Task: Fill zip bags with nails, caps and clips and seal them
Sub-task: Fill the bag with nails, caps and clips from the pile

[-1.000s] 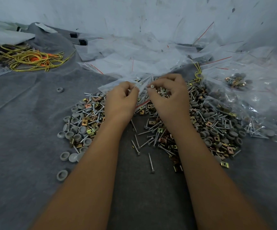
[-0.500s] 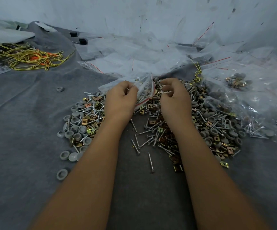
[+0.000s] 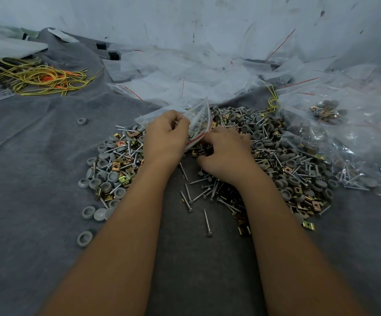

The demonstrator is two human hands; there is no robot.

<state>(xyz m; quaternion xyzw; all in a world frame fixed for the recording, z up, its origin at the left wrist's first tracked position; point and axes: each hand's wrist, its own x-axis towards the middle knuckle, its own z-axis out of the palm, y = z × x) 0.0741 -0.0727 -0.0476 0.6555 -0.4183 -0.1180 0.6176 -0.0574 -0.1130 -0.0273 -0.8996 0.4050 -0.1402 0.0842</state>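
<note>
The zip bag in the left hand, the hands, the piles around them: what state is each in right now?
zip bag: held up, mouth open, some parts inside
left hand: pinches the bag's edge
right hand: down on the pile, fingers curled among clips; what it holds is hidden
loose pile: nails, caps and clips mixed, unsorted
filled bags: lying at the right, with parts inside
empty bags: heaped flat behind

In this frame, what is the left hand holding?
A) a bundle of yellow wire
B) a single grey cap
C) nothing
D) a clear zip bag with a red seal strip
D: the left hand grips the clear zip bag, its red strip visible above the pile.
</note>
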